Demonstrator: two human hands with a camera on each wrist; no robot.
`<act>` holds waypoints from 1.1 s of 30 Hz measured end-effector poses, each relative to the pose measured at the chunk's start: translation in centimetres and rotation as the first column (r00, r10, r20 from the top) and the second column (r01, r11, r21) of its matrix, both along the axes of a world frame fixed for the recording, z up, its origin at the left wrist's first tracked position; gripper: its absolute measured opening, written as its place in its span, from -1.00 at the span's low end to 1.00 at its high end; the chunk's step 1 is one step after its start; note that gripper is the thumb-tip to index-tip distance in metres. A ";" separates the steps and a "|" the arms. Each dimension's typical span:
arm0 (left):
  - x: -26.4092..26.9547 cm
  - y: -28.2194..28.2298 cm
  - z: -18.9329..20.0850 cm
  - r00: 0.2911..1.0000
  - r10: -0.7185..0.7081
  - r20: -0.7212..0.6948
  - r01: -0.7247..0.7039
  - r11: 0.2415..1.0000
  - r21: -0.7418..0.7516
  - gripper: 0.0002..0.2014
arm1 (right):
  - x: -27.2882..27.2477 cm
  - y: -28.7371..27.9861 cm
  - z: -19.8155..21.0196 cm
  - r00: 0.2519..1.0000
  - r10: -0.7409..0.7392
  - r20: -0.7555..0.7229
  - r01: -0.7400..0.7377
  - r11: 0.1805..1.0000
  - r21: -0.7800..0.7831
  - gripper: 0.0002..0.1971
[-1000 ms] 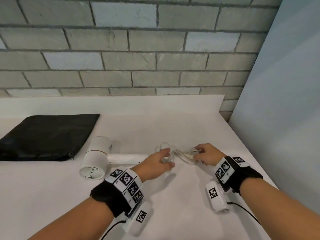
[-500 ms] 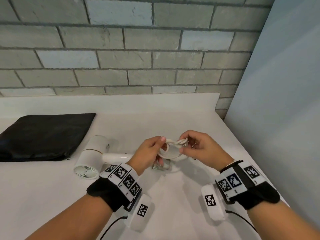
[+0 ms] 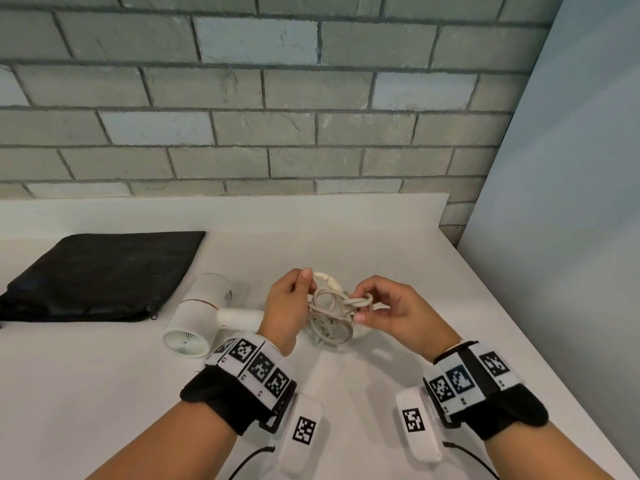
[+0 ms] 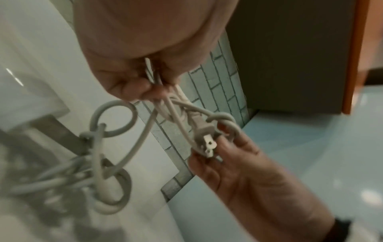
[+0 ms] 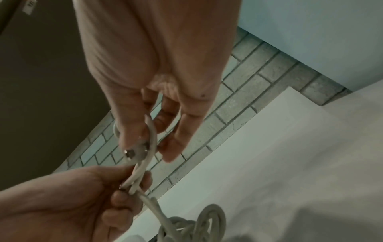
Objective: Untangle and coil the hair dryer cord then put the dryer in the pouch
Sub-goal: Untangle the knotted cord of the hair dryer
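white counter point(image 3: 104, 393) | grey brick wall point(image 3: 277, 133) | black pouch point(image 3: 100, 275)

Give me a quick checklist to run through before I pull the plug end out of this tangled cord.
1. Left hand grips the cord: ok, strands pinched between its fingers.
2. Right hand has the plug: ok, held at the fingertips.
3. Plug free of loops: not ok, a loop wraps around it in the left wrist view.
4. Cord untangled: not ok, several knotted loops hang below the hands.
5. Hair dryer steady: ok, lying on the table.
6. Pouch open and ready: cannot tell, it lies flat to the left.
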State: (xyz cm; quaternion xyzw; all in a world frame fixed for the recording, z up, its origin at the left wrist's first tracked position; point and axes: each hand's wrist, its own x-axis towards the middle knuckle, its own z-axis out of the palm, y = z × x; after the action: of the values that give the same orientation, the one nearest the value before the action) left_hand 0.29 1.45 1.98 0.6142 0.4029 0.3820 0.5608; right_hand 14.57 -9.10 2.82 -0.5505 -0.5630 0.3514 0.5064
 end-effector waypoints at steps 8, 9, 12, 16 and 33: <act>-0.5 0.4 0.0 0.974 -0.037 0.221 0.146 0.855 -0.499 -0.63 | -0.3 0.0 -0.4 0.981 -0.122 -0.154 0.135 0.988 0.081 -0.84; -0.6 0.6 0.1 0.978 -0.009 0.210 0.124 0.832 -0.541 -0.62 | -0.7 0.0 -0.2 0.994 -0.099 -0.049 0.104 0.987 0.124 -0.85; -0.8 1.3 0.4 0.968 0.081 0.239 0.073 0.815 -0.574 -0.61 | -1.6 -0.1 0.1 0.981 -0.053 0.186 0.022 0.986 0.165 -0.88; -1.5 1.8 1.2 0.874 0.162 0.458 0.116 0.847 -0.519 -0.66 | -1.6 -0.1 0.4 0.961 -0.210 0.182 0.183 0.971 0.156 -0.90; -2.6 -2.7 4.6 0.941 -0.328 0.079 0.330 0.944 -0.014 -0.77 | -2.6 0.4 3.9 0.913 -0.133 -0.386 0.121 0.991 -0.057 -0.78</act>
State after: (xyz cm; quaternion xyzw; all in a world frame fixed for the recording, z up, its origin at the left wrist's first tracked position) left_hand -2.33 -1.22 6.59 0.6502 0.2781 0.3005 0.6399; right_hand 12.02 -8.67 6.73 -0.5132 -0.4086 0.4290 0.6210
